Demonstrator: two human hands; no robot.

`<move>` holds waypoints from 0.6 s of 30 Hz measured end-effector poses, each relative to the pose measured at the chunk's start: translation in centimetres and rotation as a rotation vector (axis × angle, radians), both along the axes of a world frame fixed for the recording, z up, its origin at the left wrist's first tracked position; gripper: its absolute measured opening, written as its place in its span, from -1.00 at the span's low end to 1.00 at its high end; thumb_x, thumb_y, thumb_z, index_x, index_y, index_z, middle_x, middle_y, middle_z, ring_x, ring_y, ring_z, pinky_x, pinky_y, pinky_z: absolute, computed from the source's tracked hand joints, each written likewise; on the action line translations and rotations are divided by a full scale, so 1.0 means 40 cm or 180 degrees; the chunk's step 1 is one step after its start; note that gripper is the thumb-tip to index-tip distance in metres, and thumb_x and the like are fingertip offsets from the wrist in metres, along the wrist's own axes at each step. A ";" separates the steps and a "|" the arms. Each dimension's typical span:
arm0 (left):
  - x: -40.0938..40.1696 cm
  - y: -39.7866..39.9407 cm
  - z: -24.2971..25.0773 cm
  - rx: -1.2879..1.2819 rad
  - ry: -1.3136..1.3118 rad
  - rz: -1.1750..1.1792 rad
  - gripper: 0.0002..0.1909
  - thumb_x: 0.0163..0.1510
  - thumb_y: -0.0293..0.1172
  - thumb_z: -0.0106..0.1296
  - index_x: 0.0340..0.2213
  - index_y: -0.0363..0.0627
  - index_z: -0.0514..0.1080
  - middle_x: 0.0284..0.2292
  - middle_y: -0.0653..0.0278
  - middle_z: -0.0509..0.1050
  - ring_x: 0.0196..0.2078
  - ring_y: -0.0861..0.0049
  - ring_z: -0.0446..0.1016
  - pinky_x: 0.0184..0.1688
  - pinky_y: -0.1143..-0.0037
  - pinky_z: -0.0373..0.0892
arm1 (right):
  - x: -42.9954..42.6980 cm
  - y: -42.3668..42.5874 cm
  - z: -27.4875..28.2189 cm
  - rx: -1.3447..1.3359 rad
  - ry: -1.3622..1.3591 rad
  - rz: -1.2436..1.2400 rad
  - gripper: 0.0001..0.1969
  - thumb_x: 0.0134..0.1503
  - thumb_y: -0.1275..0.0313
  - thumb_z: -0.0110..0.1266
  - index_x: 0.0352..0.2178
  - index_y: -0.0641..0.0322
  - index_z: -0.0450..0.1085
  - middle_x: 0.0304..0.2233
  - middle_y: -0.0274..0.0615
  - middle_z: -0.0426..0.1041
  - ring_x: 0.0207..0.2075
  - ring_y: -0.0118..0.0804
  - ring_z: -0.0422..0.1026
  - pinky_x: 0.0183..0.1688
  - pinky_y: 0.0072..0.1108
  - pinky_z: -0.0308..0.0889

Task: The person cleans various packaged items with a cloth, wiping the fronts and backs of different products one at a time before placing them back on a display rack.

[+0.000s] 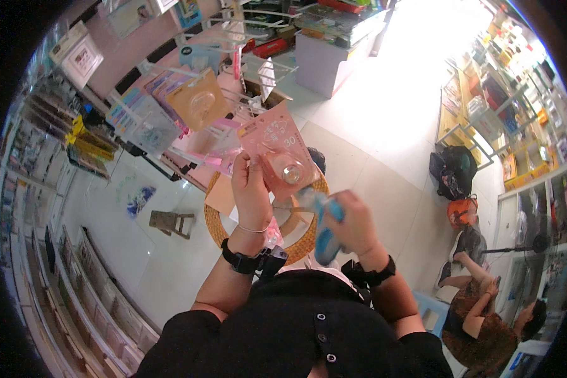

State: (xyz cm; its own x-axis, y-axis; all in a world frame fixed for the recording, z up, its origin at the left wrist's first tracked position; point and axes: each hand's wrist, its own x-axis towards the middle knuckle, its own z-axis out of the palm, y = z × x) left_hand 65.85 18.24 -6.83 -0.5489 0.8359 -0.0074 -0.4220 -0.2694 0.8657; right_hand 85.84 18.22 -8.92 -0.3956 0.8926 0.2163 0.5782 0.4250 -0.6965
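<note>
A pink blister-packed card point(274, 127) with a clear plastic bubble is held up by its lower left edge in my left hand point(253, 189). Just below and to the right of it, my right hand point(352, 222) grips a blue-handled tool point(328, 241), blurred, perhaps scissors; its tip is near the card's lower corner. Beneath both hands stands a round wicker-rimmed table point(212, 222) with a tan card point(220, 194) and a small pink package point(274, 235) on it.
A display rack with hanging packages point(201, 101) stands close at the upper left. A small wooden stool point(170, 222) is at the left. Bags point(453, 172) lie on the floor at the right, near a seated person point(482, 326). Slatted shelving point(90, 302) fills the lower left.
</note>
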 end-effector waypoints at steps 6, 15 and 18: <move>0.043 -0.042 -0.035 -0.0321 -0.0703 -0.1169 -0.78 0.22 -0.37 -0.21 -0.14 -0.15 0.27 -0.28 0.33 0.41 -0.30 0.66 0.42 -0.27 0.65 0.39 | -0.067 0.036 0.181 0.2029 0.0423 -0.0149 -0.56 -0.18 0.40 0.17 -0.18 0.20 0.34 -0.12 -0.06 0.31 -0.12 -0.02 0.31 -0.06 -0.29 0.24; 0.008 -0.014 -0.063 0.0558 -0.1719 -0.1869 -0.61 0.25 -0.37 -0.42 0.08 -0.15 0.16 0.00 0.13 0.29 0.03 0.37 0.32 0.07 0.40 0.30 | -0.193 0.026 0.008 0.1783 -0.0548 0.0504 -0.52 -0.20 0.33 0.17 -0.14 0.06 0.34 -0.03 -0.25 0.27 0.01 -0.11 0.22 0.01 -0.30 0.15; -0.019 -0.013 -0.122 0.0036 -0.1898 -0.1458 -0.68 0.25 -0.39 -0.38 -0.03 -0.16 0.25 -0.13 0.15 0.39 -0.09 0.40 0.41 -0.03 0.41 0.37 | -0.172 0.015 -0.027 0.2216 -0.0692 0.0326 -0.59 -0.24 0.37 0.20 -0.23 0.03 0.39 -0.03 -0.29 0.27 0.00 -0.14 0.24 -0.01 -0.36 0.20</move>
State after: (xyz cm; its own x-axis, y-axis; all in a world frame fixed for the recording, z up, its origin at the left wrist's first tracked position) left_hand 65.07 17.70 -11.70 -0.0518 0.9814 -0.1846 -0.8905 0.0382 0.4533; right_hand 78.96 18.81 -10.01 -0.5680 0.5335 0.6267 0.6061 0.7863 -0.1200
